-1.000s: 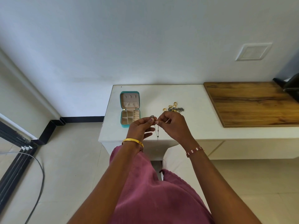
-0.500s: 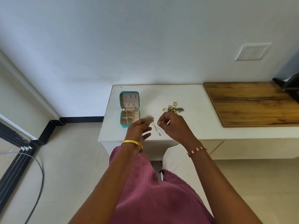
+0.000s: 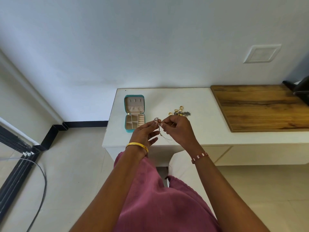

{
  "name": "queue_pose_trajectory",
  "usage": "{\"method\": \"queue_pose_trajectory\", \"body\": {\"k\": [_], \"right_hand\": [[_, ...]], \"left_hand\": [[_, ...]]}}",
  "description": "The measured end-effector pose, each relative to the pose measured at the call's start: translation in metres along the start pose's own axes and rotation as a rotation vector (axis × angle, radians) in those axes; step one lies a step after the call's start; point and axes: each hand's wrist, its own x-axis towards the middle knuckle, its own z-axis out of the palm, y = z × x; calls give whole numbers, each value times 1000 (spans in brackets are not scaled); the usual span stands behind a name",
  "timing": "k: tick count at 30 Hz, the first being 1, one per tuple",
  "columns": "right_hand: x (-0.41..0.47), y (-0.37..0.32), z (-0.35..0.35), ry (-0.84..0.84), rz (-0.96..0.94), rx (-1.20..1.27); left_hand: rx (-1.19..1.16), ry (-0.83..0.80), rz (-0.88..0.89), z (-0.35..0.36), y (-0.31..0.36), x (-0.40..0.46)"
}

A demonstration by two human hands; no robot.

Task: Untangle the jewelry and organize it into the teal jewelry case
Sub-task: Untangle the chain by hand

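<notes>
The teal jewelry case point(image 3: 126, 114) lies open on the white table point(image 3: 197, 101), its beige compartments showing nothing inside. A heap of gold rings and a dark chain, the tangled jewelry point(image 3: 181, 112), sits to the right of the case. Above the table's front part, my left hand point(image 3: 144, 133) and my right hand point(image 3: 178, 129) meet fingertip to fingertip. Both pinch a thin silver chain point(image 3: 158, 127) with a small pendant loop at its top. The chain's loose end trails down and to the right, below my right fingers.
A wooden board point(image 3: 260, 108) covers the table's right half, with a dark object point(image 3: 301, 91) at its far right corner. A cable point(image 3: 40, 185) curves over the tiled floor at left beside a dark door frame. My pink-clad lap fills the foreground.
My hands parted slightly half a second ago and have come back together. The chain's pendant loop now stands above my left fingertips, and the loose end swings right.
</notes>
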Motion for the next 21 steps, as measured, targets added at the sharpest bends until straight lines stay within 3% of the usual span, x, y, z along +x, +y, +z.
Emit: {"method": "queue_pose_trajectory", "body": {"k": [12,21], "right_hand": [[-4,-2,1,104,-17,-35],[-9,-1,1,201,-77,-253]], "left_hand": [[-27,-32,-50,5,3,-5],[119,63,143,11,-1,-8]]}}
